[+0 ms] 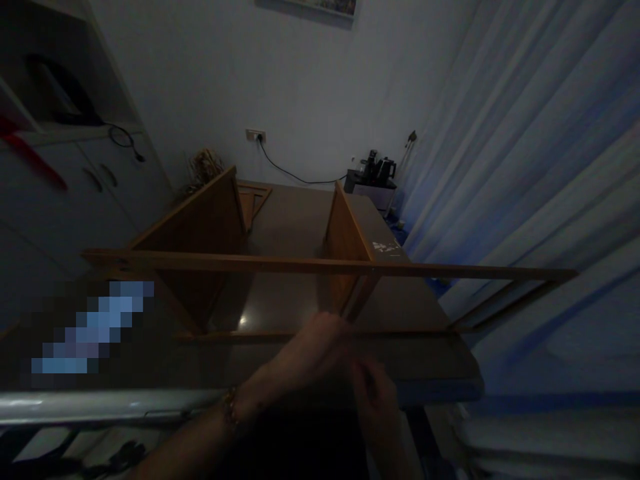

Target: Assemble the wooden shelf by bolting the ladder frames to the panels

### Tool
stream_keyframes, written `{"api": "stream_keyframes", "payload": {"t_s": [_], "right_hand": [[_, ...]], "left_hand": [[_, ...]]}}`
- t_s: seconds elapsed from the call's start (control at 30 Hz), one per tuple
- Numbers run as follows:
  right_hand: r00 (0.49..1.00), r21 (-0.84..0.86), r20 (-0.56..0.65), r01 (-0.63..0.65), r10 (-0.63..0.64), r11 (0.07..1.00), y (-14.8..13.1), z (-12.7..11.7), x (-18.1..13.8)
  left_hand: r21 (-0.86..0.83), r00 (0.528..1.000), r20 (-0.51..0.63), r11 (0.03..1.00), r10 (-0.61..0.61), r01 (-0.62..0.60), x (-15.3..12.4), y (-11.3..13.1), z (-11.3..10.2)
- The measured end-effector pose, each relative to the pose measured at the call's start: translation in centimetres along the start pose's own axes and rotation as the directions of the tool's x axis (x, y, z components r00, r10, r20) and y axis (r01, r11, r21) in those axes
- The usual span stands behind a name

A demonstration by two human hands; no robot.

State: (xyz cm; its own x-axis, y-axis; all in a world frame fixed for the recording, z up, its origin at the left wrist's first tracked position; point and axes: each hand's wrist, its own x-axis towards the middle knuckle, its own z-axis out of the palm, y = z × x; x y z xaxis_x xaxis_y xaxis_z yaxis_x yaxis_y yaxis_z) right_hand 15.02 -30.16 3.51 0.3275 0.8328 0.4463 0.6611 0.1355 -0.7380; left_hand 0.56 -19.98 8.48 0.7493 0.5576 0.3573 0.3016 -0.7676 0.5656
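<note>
A wooden frame (280, 265) with long rails and two upright panels stands on its side on the brown table. My left hand (325, 337), with a beaded bracelet on its wrist, is at the lower rail (400, 333), in front of the middle panel (345, 233). Its fingers are bent inward and their tips are dim and smeared. Just to the right and nearer me, my right hand (376, 390) has its fingers curled toward the thumb. The two hands almost meet. Anything between their fingers is too dark to make out.
A triangular wooden piece (253, 203) lies behind the left panel (195, 220). The brown table (290, 220) reaches toward the wall. A black kettle (385, 170) stands on a small cabinet at the back. White curtains (525, 167) hang at right; a cabinet (75, 180) stands at left.
</note>
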Motion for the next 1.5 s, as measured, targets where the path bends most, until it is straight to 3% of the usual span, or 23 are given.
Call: {"api": "stream_keyframes", "payload": {"t_s": [0.13,0.2,0.3,0.4,0.6,0.87,1.3,1.5], "right_hand": [[0.968,-0.223,0.117,0.245,-0.223,0.944,1.7,-0.1,1.1],[0.952,-0.316,0.208,0.284,-0.226,0.905,2.3,-0.1,1.8],[0.926,-0.393,0.277,0.351,-0.255,0.85,3.0,0.3,2.6],[0.894,-0.385,0.337,0.416,-0.295,0.824,3.5,0.8,3.3],[0.894,-0.361,0.398,0.358,-0.205,0.861,3.4,0.9,4.1],[0.877,-0.371,0.416,0.403,-0.238,0.837,3.0,0.5,4.3],[0.922,-0.368,0.349,0.301,-0.169,0.88,3.0,0.3,3.5],[0.89,-0.391,0.422,0.351,-0.173,0.851,2.9,0.1,3.2]], "left_hand": [[0.019,0.965,-0.165,0.978,-0.202,0.208,1.2,-2.1,-1.5],[0.125,0.964,-0.095,0.958,-0.249,0.259,2.0,-2.8,-2.1],[0.355,0.974,0.059,0.916,-0.221,0.186,3.3,-3.1,-2.5],[0.456,0.972,0.121,0.881,-0.199,0.124,4.2,-3.0,-2.0],[0.429,0.961,0.216,0.901,-0.172,0.065,4.5,-3.5,-0.7],[0.345,0.949,0.286,0.938,-0.133,0.027,3.7,-4.6,-0.2],[0.339,0.937,0.295,0.937,-0.188,0.082,3.1,-3.8,0.5],[0.257,0.953,0.249,0.961,-0.172,0.106,2.0,-3.6,0.9]]}}
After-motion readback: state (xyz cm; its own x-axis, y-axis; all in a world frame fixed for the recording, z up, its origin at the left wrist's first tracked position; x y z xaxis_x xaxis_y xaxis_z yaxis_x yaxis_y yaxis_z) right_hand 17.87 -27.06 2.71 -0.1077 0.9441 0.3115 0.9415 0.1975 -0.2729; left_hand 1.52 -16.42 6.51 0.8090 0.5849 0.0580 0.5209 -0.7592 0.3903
